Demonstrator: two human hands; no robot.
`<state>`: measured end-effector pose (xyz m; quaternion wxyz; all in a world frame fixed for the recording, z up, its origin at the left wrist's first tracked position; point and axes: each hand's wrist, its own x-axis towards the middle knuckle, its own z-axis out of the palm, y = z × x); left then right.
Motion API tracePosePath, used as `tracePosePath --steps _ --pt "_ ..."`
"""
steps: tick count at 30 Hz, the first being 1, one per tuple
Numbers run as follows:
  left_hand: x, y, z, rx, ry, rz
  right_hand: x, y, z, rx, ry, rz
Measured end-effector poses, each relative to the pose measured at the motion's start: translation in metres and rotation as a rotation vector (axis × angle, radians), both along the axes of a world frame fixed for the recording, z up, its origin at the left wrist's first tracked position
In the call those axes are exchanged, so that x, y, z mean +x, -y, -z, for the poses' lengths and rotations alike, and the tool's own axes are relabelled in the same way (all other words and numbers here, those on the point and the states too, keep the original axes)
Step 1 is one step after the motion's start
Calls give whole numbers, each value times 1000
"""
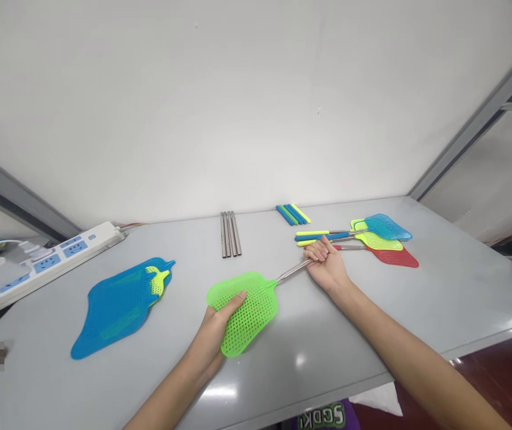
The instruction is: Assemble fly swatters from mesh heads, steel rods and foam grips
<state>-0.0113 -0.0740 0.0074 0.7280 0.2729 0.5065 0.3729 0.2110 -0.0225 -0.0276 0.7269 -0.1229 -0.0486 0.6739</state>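
A green fly swatter head with a metal rod is held over the front middle of the table. My left hand grips the mesh, its thumb on top and its other fingers hidden beneath. Closed around the rod's far end is my right hand; whether a handle sits inside it I cannot tell. Just beyond that hand lie several fly swatters with blue, yellow and red heads, among them a blue head and a red head.
Blue swatter heads are stacked at left with a yellow one partly showing. Several metal rods and coloured handle grips lie near the wall. A power strip runs along the table's left side.
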Motion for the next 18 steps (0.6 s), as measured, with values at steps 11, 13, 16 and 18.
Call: tracePosePath --steps 11,13,16,18 --pt "-2 2 4 35 61 92 -2 10 -2 -124 -68 120" --pt "-1 2 2 33 62 102 -3 11 -1 -139 -77 163" --pt "0 1 0 24 43 97 -4 12 -1 -131 -65 176" --pt "1 0 -1 15 17 82 -5 12 -1 -120 -30 177"
